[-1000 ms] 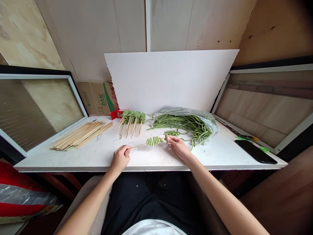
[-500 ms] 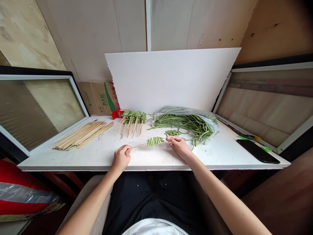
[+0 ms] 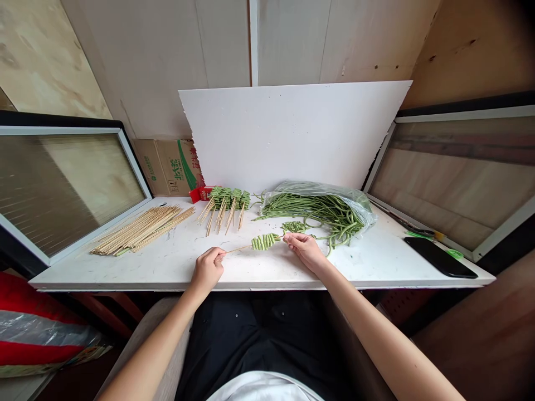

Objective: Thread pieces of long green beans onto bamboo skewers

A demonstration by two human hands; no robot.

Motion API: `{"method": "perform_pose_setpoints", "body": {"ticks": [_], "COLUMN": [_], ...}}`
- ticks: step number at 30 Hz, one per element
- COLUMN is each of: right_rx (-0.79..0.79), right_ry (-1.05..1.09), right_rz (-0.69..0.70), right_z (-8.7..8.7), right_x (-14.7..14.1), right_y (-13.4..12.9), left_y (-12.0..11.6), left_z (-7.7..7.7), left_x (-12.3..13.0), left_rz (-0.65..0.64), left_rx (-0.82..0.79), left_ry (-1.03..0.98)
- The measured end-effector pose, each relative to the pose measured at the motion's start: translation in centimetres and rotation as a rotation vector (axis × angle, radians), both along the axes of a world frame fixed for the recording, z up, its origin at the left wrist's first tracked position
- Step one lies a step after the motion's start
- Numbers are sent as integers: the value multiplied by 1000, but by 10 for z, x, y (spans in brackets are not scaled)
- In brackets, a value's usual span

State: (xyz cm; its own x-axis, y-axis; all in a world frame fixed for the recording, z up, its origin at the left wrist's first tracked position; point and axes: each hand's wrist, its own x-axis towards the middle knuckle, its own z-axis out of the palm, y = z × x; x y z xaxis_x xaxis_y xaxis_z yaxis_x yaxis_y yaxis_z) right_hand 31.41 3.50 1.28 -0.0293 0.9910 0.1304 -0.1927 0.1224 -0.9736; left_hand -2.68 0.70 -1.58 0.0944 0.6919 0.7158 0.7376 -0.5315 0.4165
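My left hand [image 3: 208,270] is closed on the blunt end of a thin wooden skewer [image 3: 238,249], held above the front of the white table. Several green bean pieces [image 3: 263,241] are threaded side by side along the skewer. At its other end, the thumb and fingers of my right hand [image 3: 304,248] pinch a green bean piece at the tip. Just behind my right hand lies a small pile of cut bean pieces [image 3: 295,226]. Long green beans [image 3: 309,208] spill from a clear plastic bag [image 3: 363,203] at the back right.
Loose bare skewers [image 3: 140,229] lie at the left of the white table [image 3: 175,273]. Filled skewers [image 3: 229,199] are stacked at the back, beside a red box [image 3: 200,194] and a cardboard box [image 3: 167,167]. A black phone [image 3: 440,257] rests at the right.
My right hand has shifted very slightly to the left, toward the threaded bean pieces. My left hand stays in nearly the same place.
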Motion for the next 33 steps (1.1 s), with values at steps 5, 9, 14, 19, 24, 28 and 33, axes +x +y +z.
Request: {"method": "perform_pose_setpoints", "body": {"ticks": [5,9,14,19,24,28,33], "right_rx": [14,24,72,118,137,110,69], "right_ry": [-42,-70,-95,-141,-146,-88,-47], "right_rz": [-3,4,14,-6,-6,15,16], "right_z": [-2,-6,-6,2,5,-1,-3], "right_x": [0,1,2,0,-2,-5,-9], "right_y": [1,3,2,-3,-7,-7,-8], "left_y": [0,0,1,2,2,1,2], "left_z": [1,1,-1,-3,-3,-3,-3], "left_x": [0,-1,-2,-4,-3,-3,-3], "left_rz": [-10,-27,-42,-30,-40,-40,-72], "left_rx": [-5,-21,-22,-47,-55,-55,-66], "left_ry": [-4,-16,-15,-1,-15,-46,-16]}}
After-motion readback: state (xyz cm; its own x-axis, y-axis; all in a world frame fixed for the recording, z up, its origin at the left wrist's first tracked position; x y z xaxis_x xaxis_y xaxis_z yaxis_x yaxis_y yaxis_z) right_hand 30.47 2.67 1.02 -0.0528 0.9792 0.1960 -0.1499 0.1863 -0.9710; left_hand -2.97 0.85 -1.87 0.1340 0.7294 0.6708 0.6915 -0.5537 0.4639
